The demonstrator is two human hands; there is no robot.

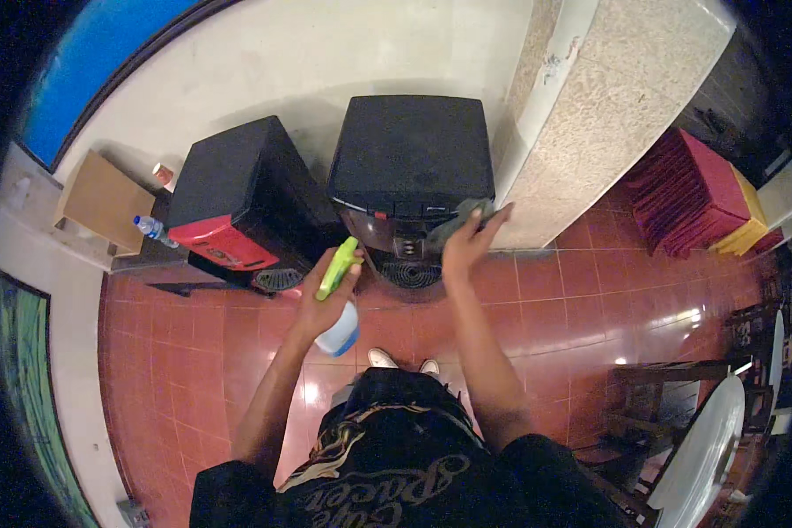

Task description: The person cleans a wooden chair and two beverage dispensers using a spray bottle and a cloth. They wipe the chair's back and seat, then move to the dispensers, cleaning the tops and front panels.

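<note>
My left hand (323,297) grips a spray bottle (338,330) with a lime-green trigger head and a white and blue body. It hovers between two black machines, short of their fronts. A grey cloth (454,224) is in my right hand (465,247), pressed at the front right edge of the black dispenser machine (412,148). That machine has a dark glossy front, small knobs and a round drip grille (410,274) low down. To its left stands a second black machine (228,165) with a red front panel (223,244). My right palm hides part of the cloth.
A cardboard box (105,201), a plastic water bottle (153,229) and a paper cup (163,174) sit left of the red-fronted machine. A stone-textured pillar (607,112) rises close on the right. Beyond are a red-draped table (686,185) and a white tabletop (699,455).
</note>
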